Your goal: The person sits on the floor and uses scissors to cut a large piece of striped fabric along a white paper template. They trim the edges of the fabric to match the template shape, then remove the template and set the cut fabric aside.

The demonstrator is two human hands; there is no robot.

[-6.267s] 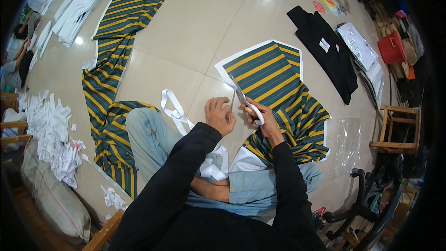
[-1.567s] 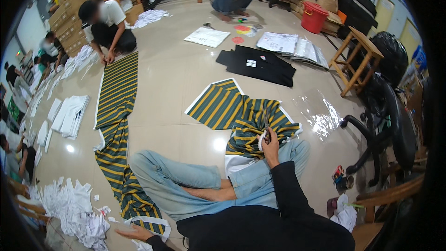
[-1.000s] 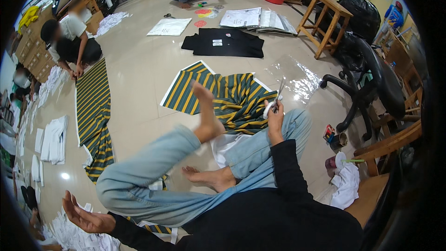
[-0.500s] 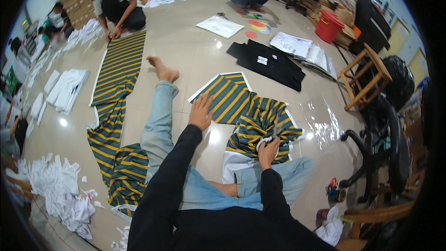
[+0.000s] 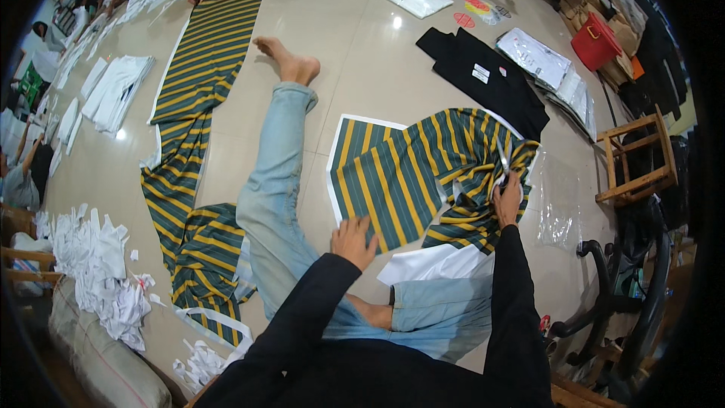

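Observation:
I sit on the floor with my left leg (image 5: pixel 273 174) stretched out in light jeans. My left hand (image 5: pixel 353 240) lies flat, fingers apart, on the near edge of a green and yellow striped fabric piece (image 5: pixel 393 181) backed with white paper. My right hand (image 5: pixel 507 198) grips a pair of scissors (image 5: pixel 501 160), blades pointing up over the crumpled right part of the striped fabric. A white sheet (image 5: pixel 434 261) shows under the fabric by my right knee.
A long striped fabric strip (image 5: pixel 198 98) runs along the floor at left. White scraps (image 5: pixel 98 272) pile at lower left. A black garment (image 5: pixel 483 79), plastic-wrapped packs (image 5: pixel 544 60), a wooden stool (image 5: pixel 638 155) and an office chair (image 5: pixel 627 295) stand right. Other people work at the back.
My view has dropped closer to the fabric. My left hand has slid down to the fabric's near edge, and my left leg has stretched out straighter. My right hand still holds the scissors.

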